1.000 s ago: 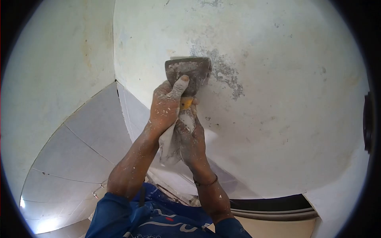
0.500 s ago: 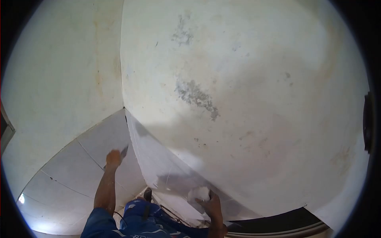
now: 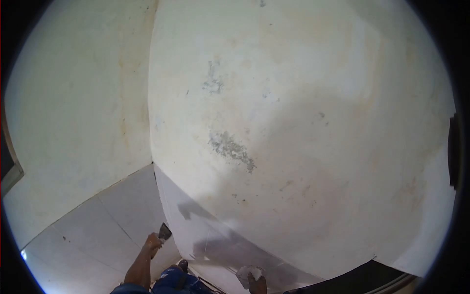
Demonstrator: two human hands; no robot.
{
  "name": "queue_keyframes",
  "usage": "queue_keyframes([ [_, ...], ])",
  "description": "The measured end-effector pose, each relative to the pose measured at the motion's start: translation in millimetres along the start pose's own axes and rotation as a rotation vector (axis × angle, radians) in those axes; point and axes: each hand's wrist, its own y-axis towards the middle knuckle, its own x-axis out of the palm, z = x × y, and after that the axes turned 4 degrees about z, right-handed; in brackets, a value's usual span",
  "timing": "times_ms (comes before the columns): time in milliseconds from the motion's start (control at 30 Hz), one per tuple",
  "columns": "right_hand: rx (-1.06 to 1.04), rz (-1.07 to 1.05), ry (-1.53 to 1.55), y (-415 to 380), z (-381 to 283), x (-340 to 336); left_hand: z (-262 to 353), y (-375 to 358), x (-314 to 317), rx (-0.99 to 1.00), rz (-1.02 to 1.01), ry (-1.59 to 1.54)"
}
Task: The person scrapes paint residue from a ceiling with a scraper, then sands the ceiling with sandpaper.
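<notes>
My left hand (image 3: pixel 153 243) is closed round the handle of a putty knife (image 3: pixel 165 232), whose dark blade points up and right, near the corner of the tiled wall (image 3: pixel 122 210). At the lower right my right hand (image 3: pixel 257 283) holds a flat plate (image 3: pixel 243 278) with a whitish lump (image 3: pixel 254 271) on it. Above them, the painted wall (image 3: pixel 293 147) has a grey, flaking patch (image 3: pixel 231 151) and a smaller grey patch (image 3: pixel 213 81).
A dark opening (image 3: pixel 350 278) with a frame lies at the lower right. Part of another frame (image 3: pixel 12 179) shows at the left edge, and a dark object (image 3: pixel 453 152) at the right edge. A shoe (image 3: pixel 183 265) is below, near the wall corner.
The view has tilted upward, so the walls and both hands appear lower. My left hand has turned the putty knife's blade and moved it slightly right in view.
</notes>
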Motion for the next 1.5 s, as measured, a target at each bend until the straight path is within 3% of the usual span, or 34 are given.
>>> queue_keyframes([
  [33, 0.108, 0.013, -0.179, 12, 23, 13, -4, 9, 8, 0.025, -0.085, 0.003],
  [67, 0.119, 0.038, -0.165, 4, -47, -19, -2, 11, 15, 0.024, -0.149, -0.071],
  [133, -0.527, 0.265, 0.235, -38, -161, -97, 15, 16, 24, 0.041, -0.243, -0.127],
  [167, -0.485, 0.235, 0.044, -31, -165, -110, 36, 11, 27, -0.026, -0.327, -0.219],
  [200, -0.485, 0.337, 0.330, -29, -172, -129, 52, 9, 33, -0.106, -0.413, -0.305],
  [233, -0.994, 0.535, 0.500, -26, -224, -164, 66, 13, 40, -0.095, -0.441, -0.283],
  [267, -1.024, 0.673, 0.559, -26, -234, -186, 79, 17, 45, -0.048, -0.471, -0.195],
  [333, -1.130, 1.160, -0.113, -46, -310, -241, 108, 15, 51, 0.005, -0.523, -0.094],
  [367, -1.073, 1.301, -0.260, -47, -334, -256, 129, 6, 48, 0.095, -0.616, -0.074],
  [467, -1.393, 1.542, -0.474, -13, -409, -300, 118, 9, 52, 0.227, -0.766, -0.006],
  [533, -1.427, 1.591, -0.720, 4, -450, -320, 124, -18, 39, 0.176, -0.890, -0.230],
  [600, -1.399, 1.605, -0.785, 23, -483, -316, 140, -48, 25, 0.079, -0.882, -0.402],
  [667, -0.951, 1.743, -0.888, 52, -505, -275, 143, -59, 19, 0.044, -0.841, -0.654],
  [733, -1.036, 1.556, -0.764, 69, -498, -227, 141, -61, 13, 0.057, -0.779, -0.653],
  [767, -1.185, 1.274, -0.592, 83, -476, -186, 139, -62, 10, 0.074, -0.718, -0.652],
  [800, -1.158, 1.077, -0.972, 89, -443, -146, 136, -61, 6, 0.077, -0.718, -0.644],
  [833, -1.213, 0.899, -1.150, 83, -423, -112, 130, -62, 2, 0.072, -0.715, -0.740],
  [867, -1.574, 0.500, -0.990, 83, -409, -101, 128, -61, 2, 0.076, -0.711, -0.844],
  [933, -1.575, 0.304, -0.924, 89, -418, -125, 127, -67, 0, 0.174, -0.728, -0.975],
  [1000, -1.501, 0.713, -1.094, 99, -477, -185, 130, -74, -3, 0.276, -0.737, -1.126],
  [1033, -1.631, 0.973, -1.137, 85, -522, -225, 133, -77, -4, 0.226, -0.724, -1.054],
  [1067, -1.547, 1.232, -1.198, 73, -563, -252, 135, -83, -6, 0.170, -0.709, -0.979],
  [1133, -1.539, 1.567, -0.918, 90, -621, -265, 162, -97, -13, 0.183, -0.727, -0.977],
  [1200, -1.005, 1.188, -1.245, 84, -618, -214, 176, -100, -17, 0.225, -0.733, -1.030],
  [1267, -1.802, 1.039, -1.051, 117, -556, -145, 211, -117, -30, 0.232, -0.645, -1.089],
  [1300, -1.673, 0.894, -1.108, 107, -512, -115, 223, -121, -37, 0.242, -0.561, -1.133],
  [1367, -1.816, 0.177, -1.184, 98, -483, -122, 223, -111, -42, 0.294, -0.552, -1.158],
  [1400, -1.738, 0.249, -1.051, 98, -489, -145, 225, -106, -42, 0.351, -0.541, -1.202],
  [1433, -1.691, 0.740, -1.203, 96, -505, -169, 230, -105, -45, 0.365, -0.517, -1.186],
  [1500, -1.740, 0.855, -1.129, 88, -541, -218, 225, -99, -38, 0.369, -0.463, -1.200],
])
